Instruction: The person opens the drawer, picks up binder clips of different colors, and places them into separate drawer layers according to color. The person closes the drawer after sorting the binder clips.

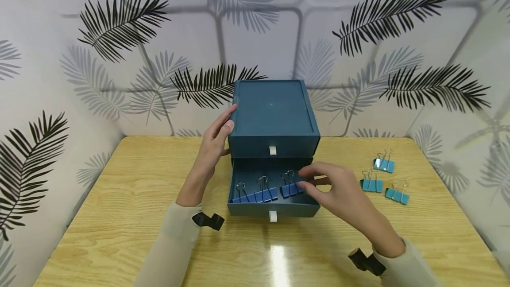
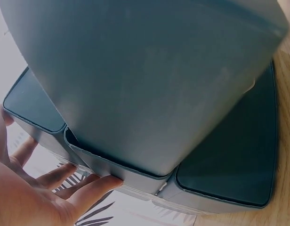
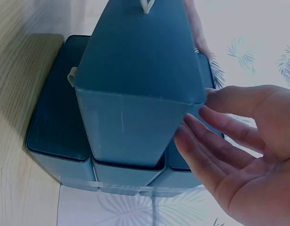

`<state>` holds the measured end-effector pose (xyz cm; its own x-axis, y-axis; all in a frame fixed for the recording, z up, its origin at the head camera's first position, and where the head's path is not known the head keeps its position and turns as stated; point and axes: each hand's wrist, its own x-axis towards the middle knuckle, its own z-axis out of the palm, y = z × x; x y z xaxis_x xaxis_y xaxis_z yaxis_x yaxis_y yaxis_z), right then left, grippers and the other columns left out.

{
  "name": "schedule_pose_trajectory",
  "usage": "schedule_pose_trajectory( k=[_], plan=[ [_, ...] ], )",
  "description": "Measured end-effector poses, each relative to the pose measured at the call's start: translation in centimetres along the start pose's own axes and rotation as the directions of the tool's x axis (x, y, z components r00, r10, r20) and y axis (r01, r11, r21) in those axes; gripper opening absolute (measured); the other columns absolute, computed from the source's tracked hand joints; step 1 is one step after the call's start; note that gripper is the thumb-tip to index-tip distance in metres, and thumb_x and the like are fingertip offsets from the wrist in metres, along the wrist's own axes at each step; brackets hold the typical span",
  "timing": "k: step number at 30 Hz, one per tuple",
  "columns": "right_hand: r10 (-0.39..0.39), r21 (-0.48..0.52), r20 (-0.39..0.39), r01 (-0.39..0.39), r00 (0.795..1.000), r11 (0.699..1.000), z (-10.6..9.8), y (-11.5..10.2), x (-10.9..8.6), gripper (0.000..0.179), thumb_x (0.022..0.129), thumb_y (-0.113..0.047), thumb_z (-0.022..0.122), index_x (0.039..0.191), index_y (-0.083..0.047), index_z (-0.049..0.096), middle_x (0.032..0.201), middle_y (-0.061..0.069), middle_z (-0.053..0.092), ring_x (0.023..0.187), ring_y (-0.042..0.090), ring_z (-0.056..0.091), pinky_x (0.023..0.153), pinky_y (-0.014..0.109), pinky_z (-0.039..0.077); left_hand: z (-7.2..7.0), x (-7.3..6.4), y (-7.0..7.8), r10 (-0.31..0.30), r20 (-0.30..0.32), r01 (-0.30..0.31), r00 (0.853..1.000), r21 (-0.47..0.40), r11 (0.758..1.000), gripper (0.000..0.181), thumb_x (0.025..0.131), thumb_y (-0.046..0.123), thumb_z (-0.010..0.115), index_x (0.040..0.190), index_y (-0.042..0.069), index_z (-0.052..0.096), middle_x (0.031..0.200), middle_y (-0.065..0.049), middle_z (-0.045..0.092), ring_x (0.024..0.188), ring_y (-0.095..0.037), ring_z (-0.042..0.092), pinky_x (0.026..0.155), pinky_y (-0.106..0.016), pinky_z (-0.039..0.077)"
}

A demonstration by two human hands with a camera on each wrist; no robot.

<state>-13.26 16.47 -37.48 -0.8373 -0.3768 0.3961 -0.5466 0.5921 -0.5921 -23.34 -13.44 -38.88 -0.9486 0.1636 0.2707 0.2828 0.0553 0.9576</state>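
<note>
A dark blue drawer cabinet [image 1: 272,110] stands on the table with a lower drawer [image 1: 255,209] pulled out. Several blue binder clips [image 1: 260,195] line the drawer, their wire handles pointing up. My right hand [image 1: 338,189] reaches over the drawer's right side and pinches the end of the rightmost binder clip [image 1: 289,189] with thumb and fingers. In the right wrist view the drawer wall [image 3: 131,127] hides that clip. My left hand [image 1: 211,145] rests against the cabinet's left side, fingers extended; the left wrist view shows its fingers [image 2: 98,188] touching the cabinet.
Three teal binder clips lie on the table [image 1: 139,189] right of the cabinet: one farther back [image 1: 384,165], one at the left [image 1: 372,185], one nearer [image 1: 397,195]. A leaf-patterned wall covering [image 1: 259,43] rises behind the cabinet. White pull tabs [image 1: 272,150] stick out from the drawer fronts.
</note>
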Motion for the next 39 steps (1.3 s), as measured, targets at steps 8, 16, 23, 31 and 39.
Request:
schedule_pose_trajectory(
  k=[8, 16, 23, 31, 39],
  plan=[
    [-0.057, 0.110, -0.110, 0.069, 0.992, 0.992, -0.3, -1.8, -2.4, 0.030, 0.084, 0.001, 0.083, 0.106, -0.018, 0.075, 0.100, -0.009, 0.074, 0.086, 0.007, 0.070, 0.074, 0.026, 0.060, 0.0, 0.0, 0.0, -0.003, 0.001, 0.003, 1.000, -0.009, 1.000, 0.050, 0.107, 0.041, 0.047, 0.157, 0.037, 0.044, 0.164, 0.008, 0.033, 0.150, -0.023, 0.032, 0.095, -0.077, 0.041],
    [-0.058, 0.235, -0.096, 0.080, 0.994, 0.969, 0.9, -3.4, -4.4, 0.032, 0.087, -0.001, 0.081, 0.113, -0.018, 0.075, 0.099, -0.003, 0.075, 0.084, 0.009, 0.072, 0.073, 0.025, 0.059, 0.0, 0.0, 0.1, 0.004, -0.002, -0.004, 1.000, 0.001, 1.000, 0.050, 0.107, 0.040, 0.047, 0.157, 0.035, 0.043, 0.164, 0.006, 0.033, 0.150, -0.024, 0.031, 0.094, -0.078, 0.041],
    [-0.038, 0.271, -0.031, 0.045, 0.999, 0.962, 2.5, -3.1, -5.4, 0.028, 0.089, 0.001, 0.078, 0.113, -0.012, 0.074, 0.101, -0.005, 0.075, 0.085, 0.010, 0.073, 0.071, 0.027, 0.060, 0.0, 0.1, 0.0, 0.006, 0.001, -0.006, 1.000, -0.008, 1.000, 0.050, 0.107, 0.040, 0.047, 0.157, 0.036, 0.044, 0.164, 0.006, 0.033, 0.149, -0.024, 0.033, 0.095, -0.077, 0.041],
    [0.036, 0.324, 0.069, -0.056, 0.997, 0.944, 4.4, -2.9, -5.9, 0.029, 0.091, -0.001, 0.076, 0.114, -0.019, 0.074, 0.103, -0.010, 0.075, 0.088, 0.012, 0.073, 0.073, 0.027, 0.060, 0.0, 0.2, 0.1, 0.009, 0.003, -0.009, 1.000, -0.007, 1.000, 0.051, 0.107, 0.041, 0.047, 0.157, 0.036, 0.043, 0.164, 0.006, 0.032, 0.150, -0.025, 0.031, 0.095, -0.078, 0.040],
    [0.102, 0.367, 0.140, -0.147, 0.985, 0.918, 5.9, -2.5, -6.0, 0.025, 0.093, -0.004, 0.075, 0.116, -0.014, 0.074, 0.105, -0.005, 0.076, 0.090, 0.017, 0.075, 0.072, 0.027, 0.060, 0.0, 0.1, 0.0, 0.005, -0.001, -0.005, 1.000, -0.007, 1.000, 0.051, 0.107, 0.041, 0.048, 0.157, 0.037, 0.044, 0.164, 0.006, 0.033, 0.150, -0.024, 0.032, 0.095, -0.078, 0.040]
  ],
)
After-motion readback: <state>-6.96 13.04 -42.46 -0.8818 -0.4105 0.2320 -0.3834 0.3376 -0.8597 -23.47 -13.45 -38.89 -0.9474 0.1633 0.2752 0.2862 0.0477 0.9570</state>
